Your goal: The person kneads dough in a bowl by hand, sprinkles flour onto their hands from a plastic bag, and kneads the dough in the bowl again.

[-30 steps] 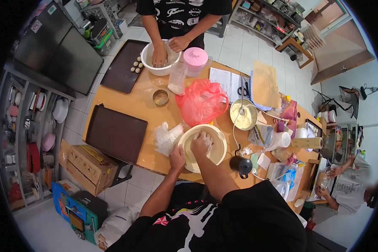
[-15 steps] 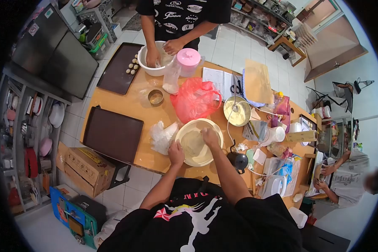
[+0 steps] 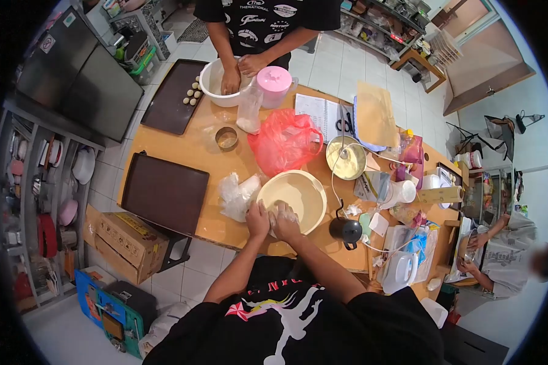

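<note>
A cream-coloured bowl (image 3: 310, 198) stands on the wooden table in front of me. My left hand (image 3: 257, 220) is closed at its near left rim. Close beside it, my right hand (image 3: 285, 222) is in the near left part of the bowl, with curled fingers dusted in pale flour or dough. Whatever those fingers hold is hidden beneath them. Just left of the bowl lies a clear plastic bag of white powder (image 3: 237, 196). A red plastic bag (image 3: 283, 143) sits right behind the bowl.
Across the table a person works with both hands in a white bowl (image 3: 208, 91). Dark baking trays (image 3: 164, 194) lie at left, the farther one bearing several small dough balls (image 3: 192, 97). A black kettle (image 3: 346, 231) and a metal bowl (image 3: 346, 159) stand at right. Another person sits far right.
My right hand has moved from the right side of the bowl to its near left side, beside my left hand. The pale material seen inside the bowl earlier is now out of sight.
</note>
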Tool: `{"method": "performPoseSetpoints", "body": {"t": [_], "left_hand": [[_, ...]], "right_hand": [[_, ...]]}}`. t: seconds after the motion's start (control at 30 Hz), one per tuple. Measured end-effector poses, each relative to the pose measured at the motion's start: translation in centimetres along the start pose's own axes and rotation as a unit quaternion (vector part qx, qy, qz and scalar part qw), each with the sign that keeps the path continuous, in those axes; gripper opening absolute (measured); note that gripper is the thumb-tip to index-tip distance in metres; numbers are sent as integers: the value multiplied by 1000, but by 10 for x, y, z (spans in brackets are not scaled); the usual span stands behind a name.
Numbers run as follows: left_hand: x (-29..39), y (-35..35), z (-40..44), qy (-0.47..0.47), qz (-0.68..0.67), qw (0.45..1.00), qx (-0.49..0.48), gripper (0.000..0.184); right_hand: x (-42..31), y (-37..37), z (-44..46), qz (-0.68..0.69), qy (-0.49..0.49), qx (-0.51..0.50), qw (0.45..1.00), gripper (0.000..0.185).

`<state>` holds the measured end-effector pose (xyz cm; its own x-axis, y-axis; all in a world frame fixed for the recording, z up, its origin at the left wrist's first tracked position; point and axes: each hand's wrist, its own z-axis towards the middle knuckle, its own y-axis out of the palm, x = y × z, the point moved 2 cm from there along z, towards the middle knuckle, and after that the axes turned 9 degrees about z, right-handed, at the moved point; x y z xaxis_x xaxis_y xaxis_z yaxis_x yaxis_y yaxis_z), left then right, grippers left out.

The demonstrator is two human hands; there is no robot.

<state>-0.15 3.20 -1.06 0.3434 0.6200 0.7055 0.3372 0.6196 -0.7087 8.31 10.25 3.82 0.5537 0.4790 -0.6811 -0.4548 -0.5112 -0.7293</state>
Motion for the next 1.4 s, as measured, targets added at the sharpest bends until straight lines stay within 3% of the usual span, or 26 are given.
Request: {"method": "performPoseSetpoints", "body": {"t": [0.1,0.17,0.37,0.57,0.67,0.77,0.87,0.9,1.1,1.2,1.3,1.4], "left_hand": [[1,1,-3,-1,3,1000,-24,26],[-1,7,-4,9,23,1000,14,26],[2,-4,0,19,17,999,-36,28],[4,-9,3,7,6,999,-52,27],[3,-5,1,12,3,999,-35,26],[1,-2,2,25,8,1000,-8,26],[-2,-6,-4,7,8,1000,14,28],[-2,-7,-5,-2,5,1000,22,28],[-10,2,-4,-12,-5,1000,16,27],[-7,-3,-4,8,29,999,-18,23],[-4,-1,-16,28,-6,1000,-11,21],[-3,-4,-14,8,4,999,-46,19]], "right_hand": [[-1,3,8,-78,77,-28,994,32],[-5,8,21,-128,111,-10,986,34],[10,24,54,-175,163,121,964,29],[30,30,72,-122,224,208,944,30],[40,26,71,-50,233,165,957,39],[82,27,75,8,122,67,990,48],[62,-26,69,103,161,-103,976,47],[58,-30,60,98,109,-20,989,49],[60,-20,62,140,230,164,949,44],[53,13,55,103,242,122,957,37],[39,14,47,-67,79,84,991,32],[26,2,55,-97,61,106,988,29]]}}
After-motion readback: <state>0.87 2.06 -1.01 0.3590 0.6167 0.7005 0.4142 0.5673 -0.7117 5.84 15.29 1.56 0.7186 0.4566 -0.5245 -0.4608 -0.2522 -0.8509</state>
